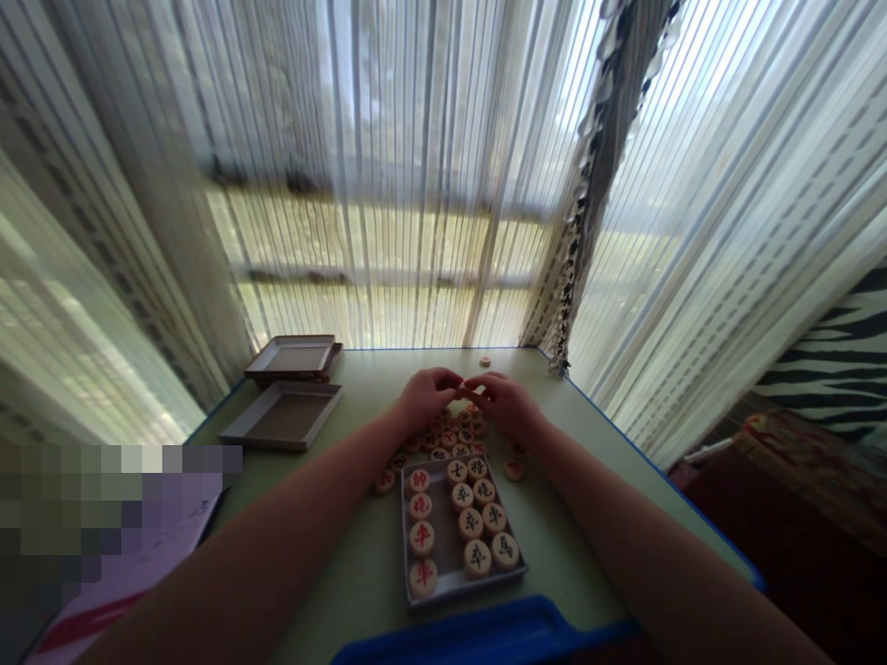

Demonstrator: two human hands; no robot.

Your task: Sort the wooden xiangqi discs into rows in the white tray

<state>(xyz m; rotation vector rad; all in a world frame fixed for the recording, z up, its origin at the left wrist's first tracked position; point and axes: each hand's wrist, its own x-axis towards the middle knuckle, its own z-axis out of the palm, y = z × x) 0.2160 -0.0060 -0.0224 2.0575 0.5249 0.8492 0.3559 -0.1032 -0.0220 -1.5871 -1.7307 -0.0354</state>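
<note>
My left hand (431,395) and my right hand (504,399) meet at the fingertips over a heap of xiangqi pieces (449,438). The fingers of both are closed in a pinch; a small pale thing shows between them, too hidden to name. Just in front of the heap lies a shallow grey box tray (443,591). Along its left side runs a column of red-marked pieces (421,538), and at its right stand two columns of black-marked pieces (471,525). Between these columns the tray's bottom shows. Loose pieces lie at either side of the heap, one (514,470) beneath my right wrist.
At the table's back left are a shallow box tray (283,416) and a stacked box (295,356). A single piece (485,361) lies near the far edge. A blue plastic edge (457,637) is closest to me. Striped curtains (388,231) hang behind the table (575,434).
</note>
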